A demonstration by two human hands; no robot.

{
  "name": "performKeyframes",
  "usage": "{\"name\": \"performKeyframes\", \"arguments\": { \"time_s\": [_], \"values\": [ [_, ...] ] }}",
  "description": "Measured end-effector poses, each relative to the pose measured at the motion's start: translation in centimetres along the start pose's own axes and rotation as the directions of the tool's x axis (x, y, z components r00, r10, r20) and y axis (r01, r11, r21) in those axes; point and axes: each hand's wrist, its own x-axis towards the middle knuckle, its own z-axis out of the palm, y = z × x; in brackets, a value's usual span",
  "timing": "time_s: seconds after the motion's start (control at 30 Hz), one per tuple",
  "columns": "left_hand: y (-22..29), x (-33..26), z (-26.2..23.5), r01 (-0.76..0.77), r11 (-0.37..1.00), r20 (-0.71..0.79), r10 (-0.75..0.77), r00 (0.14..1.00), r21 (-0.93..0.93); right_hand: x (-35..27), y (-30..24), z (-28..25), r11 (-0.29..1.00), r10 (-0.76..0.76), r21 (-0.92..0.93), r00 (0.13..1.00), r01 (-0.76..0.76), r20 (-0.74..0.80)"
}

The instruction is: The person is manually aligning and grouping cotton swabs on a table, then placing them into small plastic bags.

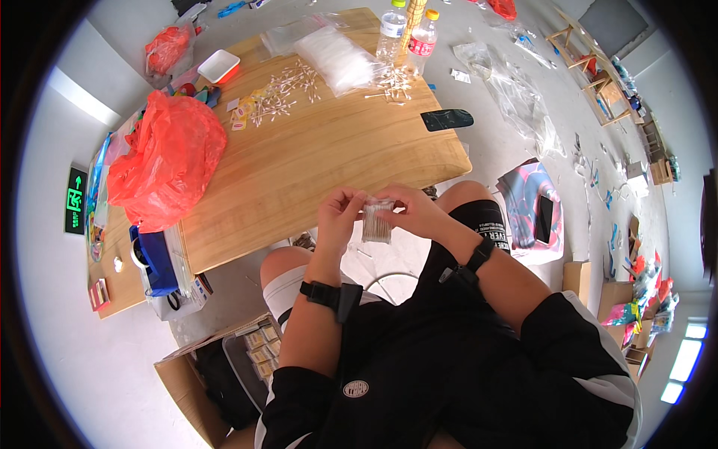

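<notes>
A small clear plastic packet of cotton swabs [377,221] hangs between both hands, just off the near edge of the wooden table [314,161]. My left hand [338,215] pinches its upper left corner. My right hand [416,209] pinches its upper right corner. Each wrist carries a black strap. Loose cotton swabs [283,93] lie scattered on the far part of the table, more of them [393,82] by two clear bottles [404,34]. A large clear bag of white swabs [334,58] lies between the two heaps.
A crumpled red plastic bag [166,159] covers the table's left end. A black phone [446,119] lies at the right edge, a white tray [219,66] at the far left. An open cardboard box [224,363] with small packets stands on the floor at my left.
</notes>
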Motion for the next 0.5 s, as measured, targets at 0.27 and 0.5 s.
{"name": "performKeyframes", "arguments": {
  "time_s": [0.27, 0.5],
  "values": [
    [-0.6, 0.0, 0.0, -0.115, 0.993, -0.046, 0.114, 0.992, -0.011, 0.3, -0.2, -0.4, 0.98, 0.088, 0.175, 0.994, -0.099, 0.067],
    [-0.9, 0.0, 1.2, -0.097, 0.973, -0.075, 0.084, 0.994, -0.207, 0.9, 0.5, -0.7, 0.965, 0.123, 0.244, 0.989, -0.1, -0.083]
  ]
}}
